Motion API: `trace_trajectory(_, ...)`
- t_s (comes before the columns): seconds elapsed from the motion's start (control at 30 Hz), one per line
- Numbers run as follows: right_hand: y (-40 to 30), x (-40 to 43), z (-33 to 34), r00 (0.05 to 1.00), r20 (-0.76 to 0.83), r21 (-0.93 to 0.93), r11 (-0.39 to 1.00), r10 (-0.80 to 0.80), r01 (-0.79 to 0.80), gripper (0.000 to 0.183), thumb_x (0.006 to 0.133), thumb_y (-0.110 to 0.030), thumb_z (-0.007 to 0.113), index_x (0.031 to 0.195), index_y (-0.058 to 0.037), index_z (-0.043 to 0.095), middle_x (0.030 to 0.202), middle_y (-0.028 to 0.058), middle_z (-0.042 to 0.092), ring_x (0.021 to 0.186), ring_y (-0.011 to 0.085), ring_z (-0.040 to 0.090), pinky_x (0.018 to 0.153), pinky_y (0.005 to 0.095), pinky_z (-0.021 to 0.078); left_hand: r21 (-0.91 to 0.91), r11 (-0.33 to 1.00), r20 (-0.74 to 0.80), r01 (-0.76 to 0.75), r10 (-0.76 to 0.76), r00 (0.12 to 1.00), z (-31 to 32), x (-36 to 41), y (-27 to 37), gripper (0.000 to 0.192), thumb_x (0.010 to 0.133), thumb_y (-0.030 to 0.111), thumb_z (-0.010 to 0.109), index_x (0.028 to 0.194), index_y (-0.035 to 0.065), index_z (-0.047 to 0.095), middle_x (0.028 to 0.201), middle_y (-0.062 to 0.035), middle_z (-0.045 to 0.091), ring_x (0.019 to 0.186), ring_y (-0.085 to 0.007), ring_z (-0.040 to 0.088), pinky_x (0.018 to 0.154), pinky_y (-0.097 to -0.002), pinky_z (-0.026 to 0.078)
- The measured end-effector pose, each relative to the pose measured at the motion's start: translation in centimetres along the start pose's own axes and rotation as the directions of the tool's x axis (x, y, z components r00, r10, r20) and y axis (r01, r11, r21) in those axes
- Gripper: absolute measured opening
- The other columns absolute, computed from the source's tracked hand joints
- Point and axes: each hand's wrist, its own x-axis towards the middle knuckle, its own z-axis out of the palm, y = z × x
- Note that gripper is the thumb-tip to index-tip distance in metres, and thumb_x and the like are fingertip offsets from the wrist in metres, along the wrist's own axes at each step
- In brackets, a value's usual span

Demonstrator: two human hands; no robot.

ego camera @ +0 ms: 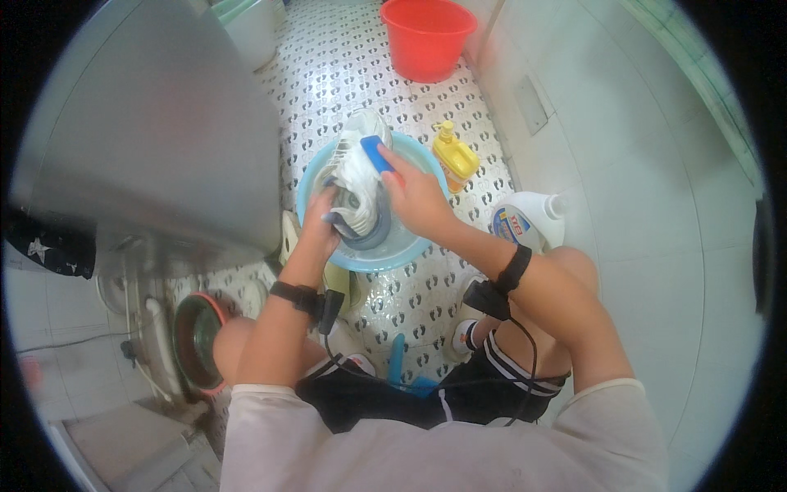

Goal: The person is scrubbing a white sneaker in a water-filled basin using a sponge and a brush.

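Observation:
A wet white sneaker with a grey-blue collar is held over a light blue plastic basin on the floor. My left hand grips the shoe at its heel opening, fingers around the collar. In my right hand is a blue brush, set against the side of the shoe's upper; its bristles are hidden. The toe points away from me, past the basin's far rim. Water shows in the basin around the shoe.
Right of the basin stand a yellow pump bottle and a white detergent jug. A red bucket is at the far wall. A metallic cabinet-like panel rises on the left, with a brown basin below. Cables hang from my wrist straps.

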Motion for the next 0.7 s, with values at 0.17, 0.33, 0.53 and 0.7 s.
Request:
trace_trajectory(0.17, 2.3, 3.5, -1.8, 0.990, -0.118, -0.117, 0.991, -0.080, 0.066, 0.044, 0.100, -0.022, 0.053, 0.143, -0.0152, 0.054, 0.096, 0.0251, 0.068, 0.082, 0.0390, 0.068, 0.076, 0.0426, 0.0523, 0.214, 0.977, -0.067, -0.023, 0.038, 0.997, 2.0, -1.4, -0.7, 0.039, 0.100, 0.008, 0.046, 0.138, 0.0025, 0.050, 0.123, -0.0128, 0.062, 0.104, -0.0213, 0.067, 0.083, -0.0329, 0.059)
trace_trajectory(0.33, 2.2, 2.3, -0.9, 0.969, -0.123, -0.213, 0.960, -0.213, 0.183, 0.044, 0.098, -0.026, 0.054, 0.141, -0.0193, 0.056, 0.084, 0.0240, 0.068, 0.073, 0.0424, 0.066, 0.066, 0.0523, 0.0515, 0.234, 0.972, -0.096, -0.024, 0.047, 0.994, 2.9, -1.5, 0.1, 0.042, 0.097, 0.004, 0.045, 0.139, 0.0037, 0.050, 0.124, -0.0114, 0.062, 0.110, -0.0204, 0.063, 0.089, -0.0322, 0.054)
trace_trajectory(0.53, 2.1, 3.6, -3.1, 0.991, -0.085, -0.251, 0.965, -0.102, 0.078, 0.045, 0.099, -0.026, 0.054, 0.143, -0.0234, 0.054, 0.076, 0.0217, 0.066, 0.066, 0.0410, 0.064, 0.062, 0.0503, 0.0506, 0.426, 0.900, -0.022, -0.096, 0.116, 0.993, 3.0, -1.9, 0.2, 0.043, 0.097, 0.003, 0.046, 0.139, 0.0032, 0.049, 0.129, -0.0119, 0.060, 0.114, -0.0215, 0.062, 0.096, -0.0339, 0.051)
trace_trajectory(0.7, 0.8, 1.3, -1.6, 0.992, 0.055, -0.395, 0.910, -0.112, 0.125, 0.045, 0.099, -0.026, 0.054, 0.144, -0.0232, 0.053, 0.073, 0.0215, 0.065, 0.064, 0.0393, 0.064, 0.060, 0.0491, 0.0492, 0.492, 0.868, -0.078, -0.067, 0.121, 0.990, 3.3, -1.9, 0.0, 0.042, 0.095, 0.002, 0.046, 0.137, 0.0026, 0.051, 0.125, -0.0107, 0.062, 0.109, -0.0196, 0.063, 0.093, -0.0328, 0.051)
